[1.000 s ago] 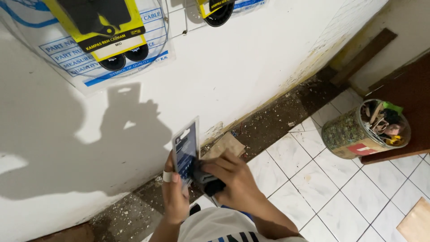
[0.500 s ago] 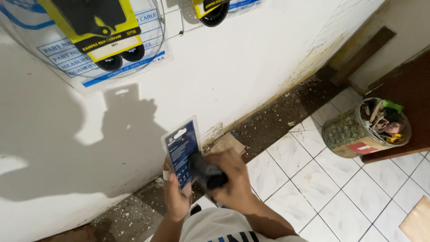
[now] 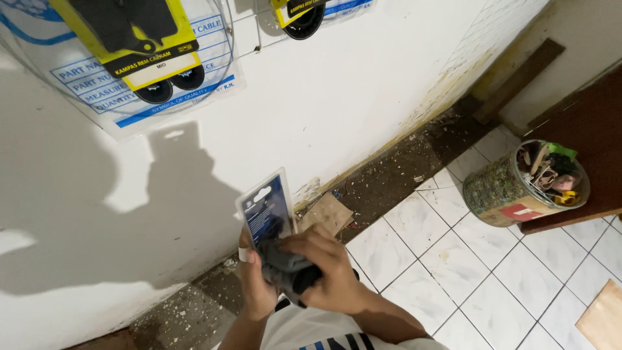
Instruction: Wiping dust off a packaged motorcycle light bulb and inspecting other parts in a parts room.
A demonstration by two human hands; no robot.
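- The white wall is the landmark; everything below is placed against it.
- High on the wall's left hangs a yellow-and-black carded part in a clear bag; a second one hangs to its right, cut by the top edge.
- The left hand is low and close before the wall, its fingers closed round the lower left edge of a blue blister pack; one finger carries a pale band.
- The blister pack stands nearly upright just off the wall, its top edge free, bare wall all round it.
- The right hand lies just right of the left, fingers clenched over a dark cloth pressed against the pack's lower half.
- A scrap of brown cardboard lies at the wall's foot, on a dirty strip of floor.
- White floor tiles spread away from the wall, open between the hands and a round tin of scraps.
- The tin sits near the wall's far right end, touching a dark wooden board.
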